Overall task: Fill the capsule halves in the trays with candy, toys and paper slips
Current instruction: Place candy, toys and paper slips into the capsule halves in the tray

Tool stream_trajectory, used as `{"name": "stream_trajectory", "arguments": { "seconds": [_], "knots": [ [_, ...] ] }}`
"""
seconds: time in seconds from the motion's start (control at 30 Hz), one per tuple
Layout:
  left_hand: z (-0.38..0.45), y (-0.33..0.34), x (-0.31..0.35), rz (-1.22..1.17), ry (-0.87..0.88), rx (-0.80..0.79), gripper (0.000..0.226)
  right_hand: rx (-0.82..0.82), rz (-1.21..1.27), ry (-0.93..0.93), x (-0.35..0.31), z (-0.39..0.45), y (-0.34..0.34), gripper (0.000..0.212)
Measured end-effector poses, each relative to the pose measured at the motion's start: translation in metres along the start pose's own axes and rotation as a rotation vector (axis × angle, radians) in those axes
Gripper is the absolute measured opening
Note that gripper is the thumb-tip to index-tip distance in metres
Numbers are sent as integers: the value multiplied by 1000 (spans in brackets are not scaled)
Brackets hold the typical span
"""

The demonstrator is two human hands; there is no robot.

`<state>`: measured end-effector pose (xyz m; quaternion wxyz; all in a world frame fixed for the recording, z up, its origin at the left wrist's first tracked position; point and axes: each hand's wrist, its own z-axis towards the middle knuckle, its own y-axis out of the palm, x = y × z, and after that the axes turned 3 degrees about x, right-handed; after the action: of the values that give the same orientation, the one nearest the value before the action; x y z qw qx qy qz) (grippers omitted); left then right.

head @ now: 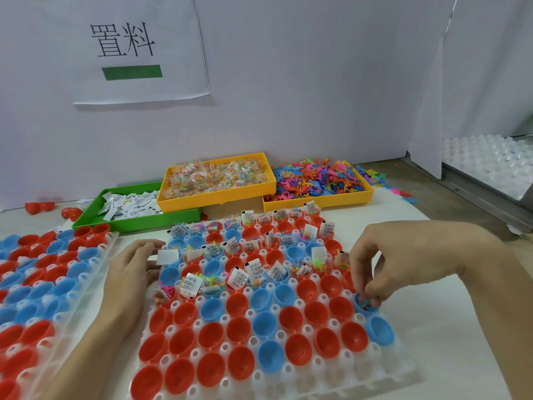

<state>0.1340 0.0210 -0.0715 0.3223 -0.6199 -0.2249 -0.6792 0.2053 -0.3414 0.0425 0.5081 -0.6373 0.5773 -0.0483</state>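
A white holder tray [383, 379] in front of me carries rows of red and blue capsule halves. The far rows hold candy packets, small toys and paper slips; the near rows are bare inside. My right hand [403, 261] hangs over the tray's right edge, fingertips pinching a small colourful candy packet [365, 304] inside a blue capsule half [364, 308]. My left hand [129, 272] lies at the tray's left side, its fingers holding white paper slips [167, 256].
A second tray of capsule halves [43, 284] lies at the left. At the back stand a green bin of paper slips [95, 215], a yellow bin of candy packets [216, 180] and a yellow bin of plastic toys [317, 180]. Loose red halves [40, 207] lie at the wall.
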Motion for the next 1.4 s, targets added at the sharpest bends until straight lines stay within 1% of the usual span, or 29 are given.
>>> {"name": "stream_trajectory", "arguments": {
  "seconds": [0.13,0.27,0.33,0.43,0.8,1.07,1.27,1.4],
  "knots": [
    [0,0,0,-2,2,-1,29,2,49,-26,1,0,1,14],
    [0,0,0,2,3,-2,29,29,-45,-67,2,2,0,11],
    [0,0,0,7,4,-2,29,33,-35,-72,3,3,-1,13],
    [0,0,-1,11,8,-5,28,23,-15,-55,4,3,0,14],
    [2,-1,-2,5,4,-7,29,34,-141,-41,-5,1,2,12],
    [2,0,-2,2,16,-9,30,50,-144,15,-7,2,4,12],
    [4,-2,-4,15,15,-13,30,115,-184,74,-6,5,6,21],
    [3,-2,-4,25,9,-17,29,114,-201,89,-6,7,8,20]
  ]
}}
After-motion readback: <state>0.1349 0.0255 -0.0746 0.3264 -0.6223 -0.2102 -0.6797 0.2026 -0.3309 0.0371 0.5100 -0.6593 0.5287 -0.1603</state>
